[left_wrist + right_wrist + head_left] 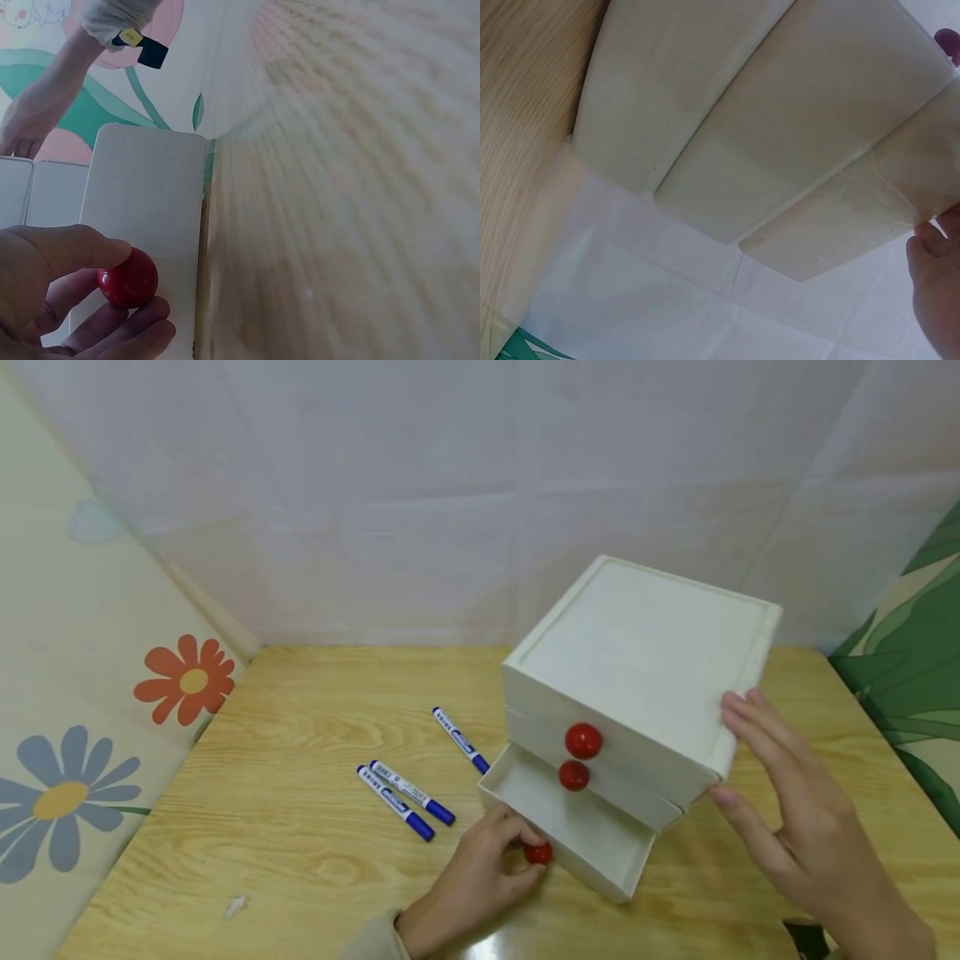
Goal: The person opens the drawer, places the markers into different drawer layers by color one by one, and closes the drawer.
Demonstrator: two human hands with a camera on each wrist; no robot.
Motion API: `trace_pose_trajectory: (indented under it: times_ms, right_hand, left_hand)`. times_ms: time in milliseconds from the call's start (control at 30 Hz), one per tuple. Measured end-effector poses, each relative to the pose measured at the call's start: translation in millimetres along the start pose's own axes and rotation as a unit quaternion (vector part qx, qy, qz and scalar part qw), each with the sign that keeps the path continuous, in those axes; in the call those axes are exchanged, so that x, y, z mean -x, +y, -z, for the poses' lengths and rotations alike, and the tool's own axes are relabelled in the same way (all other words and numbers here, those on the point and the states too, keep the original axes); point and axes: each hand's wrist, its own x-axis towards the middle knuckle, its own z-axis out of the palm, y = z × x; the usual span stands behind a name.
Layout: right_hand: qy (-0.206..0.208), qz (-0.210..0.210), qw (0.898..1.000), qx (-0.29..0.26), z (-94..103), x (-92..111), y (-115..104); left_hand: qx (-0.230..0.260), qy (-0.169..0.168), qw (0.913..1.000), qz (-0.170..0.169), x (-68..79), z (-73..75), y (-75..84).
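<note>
A white desktop drawer cabinet stands on the table at an angle, with its bottom drawer pulled part way out. Thumb and fingers of my left hand pinch the round red knob on that drawer's front. Above it, two more red knobs show: the top knob and the middle knob, their drawers pushed in. My right hand rests its extended fingers against the cabinet's right side near the top edge, thumb by the front corner. In the right wrist view, the cabinet's side panels fill much of the frame.
Two blue-capped markers, the left marker and the right marker, lie side by side left of the drawer. A third marker lies close to the cabinet's left side. A small pale scrap is on the wooden table. A white cloth hangs behind.
</note>
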Motion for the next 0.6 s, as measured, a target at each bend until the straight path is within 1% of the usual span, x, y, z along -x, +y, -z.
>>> trace_pose_trajectory:
  times_ms: [233, 467, 600]
  right_hand:
    - [0.004, -0.001, 1.000, -0.002, -0.8, 0.5, 0.2]
    - [0.004, -0.004, 1.000, -0.001, 0.1, 0.1, 1.8]
    - [0.000, -0.007, 1.000, 0.000, 0.9, 0.1, 2.2]
  left_hand:
    - [-0.004, 0.006, 0.9999, -0.011, 2.0, -0.8, -2.2]
    - [0.008, -0.003, 0.9999, 0.009, 3.4, -0.6, -0.8]
    - [0.001, -0.003, 0.9999, 0.013, 6.6, 0.5, -0.4]
